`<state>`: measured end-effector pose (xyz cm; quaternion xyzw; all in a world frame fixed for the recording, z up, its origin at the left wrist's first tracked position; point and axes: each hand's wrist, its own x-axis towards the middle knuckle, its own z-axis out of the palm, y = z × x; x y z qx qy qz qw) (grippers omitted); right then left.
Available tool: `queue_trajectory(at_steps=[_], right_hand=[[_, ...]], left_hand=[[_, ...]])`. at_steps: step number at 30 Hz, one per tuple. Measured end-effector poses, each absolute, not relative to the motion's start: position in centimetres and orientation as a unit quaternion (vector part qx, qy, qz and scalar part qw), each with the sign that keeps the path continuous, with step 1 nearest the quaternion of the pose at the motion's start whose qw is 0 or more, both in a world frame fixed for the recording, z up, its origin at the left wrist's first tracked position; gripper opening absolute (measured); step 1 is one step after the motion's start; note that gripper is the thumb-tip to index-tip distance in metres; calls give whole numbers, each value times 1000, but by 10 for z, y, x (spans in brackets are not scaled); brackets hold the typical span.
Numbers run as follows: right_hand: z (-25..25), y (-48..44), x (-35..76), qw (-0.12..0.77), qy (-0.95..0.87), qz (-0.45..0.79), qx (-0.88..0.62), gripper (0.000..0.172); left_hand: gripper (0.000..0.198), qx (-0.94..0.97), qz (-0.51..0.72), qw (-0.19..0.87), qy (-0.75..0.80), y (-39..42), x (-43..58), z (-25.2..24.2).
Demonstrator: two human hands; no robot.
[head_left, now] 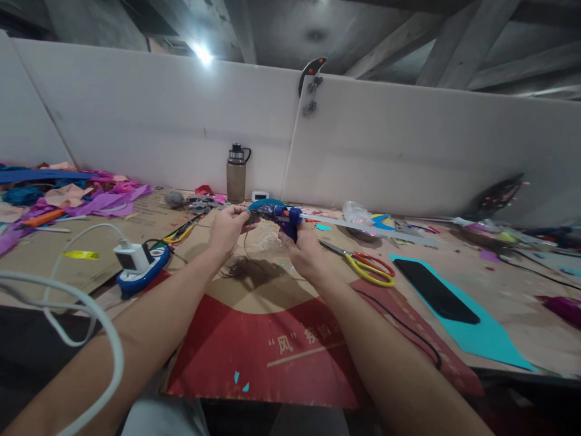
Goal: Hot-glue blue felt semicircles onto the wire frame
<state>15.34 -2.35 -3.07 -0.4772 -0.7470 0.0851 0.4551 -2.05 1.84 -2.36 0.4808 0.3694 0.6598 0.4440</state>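
Observation:
My right hand (300, 243) is wrapped round the handle of a blue hot glue gun (288, 225), whose nozzle points left. A long whitish glue stick (363, 225) juts out of its back end. My left hand (232, 229) is pinched on a curved blue piece (267, 203) with a dark underside, right at the nozzle. Where the nozzle meets the piece, details are too small to make out. Below the hands, a tangle of thin dark wire (238, 266) lies on the cardboard.
Scissors with red and yellow handles (370, 268) lie right of my hands. A phone (436, 290) rests on a turquoise sheet (492, 340). At left are a blue power strip (145, 274) with a white plug, a looping white cable (115, 339) and fabric scraps (109, 200). A bottle (236, 175) stands behind.

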Motion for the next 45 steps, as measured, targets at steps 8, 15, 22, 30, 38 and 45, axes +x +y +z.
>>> queue_trajectory(at_steps=[8,15,22,30,38,45], right_hand=[[-33,-22,155,462,-747,78,-472,29],[-31,-23,154,459,-741,92,-480,35],[-32,-22,155,449,-735,88,-500,36],[-31,-23,155,459,-738,89,-486,36],[-31,-23,155,462,-738,86,-484,37],[-32,-22,155,464,-734,78,-490,35]], left_hand=[[13,469,668,444,369,18,-21,-23],[14,468,678,438,359,22,-23,-24],[15,473,685,432,346,24,-26,-26],[15,473,690,426,344,25,-27,-25],[13,472,693,419,348,22,-26,-23],[14,464,701,421,341,24,-27,-23]])
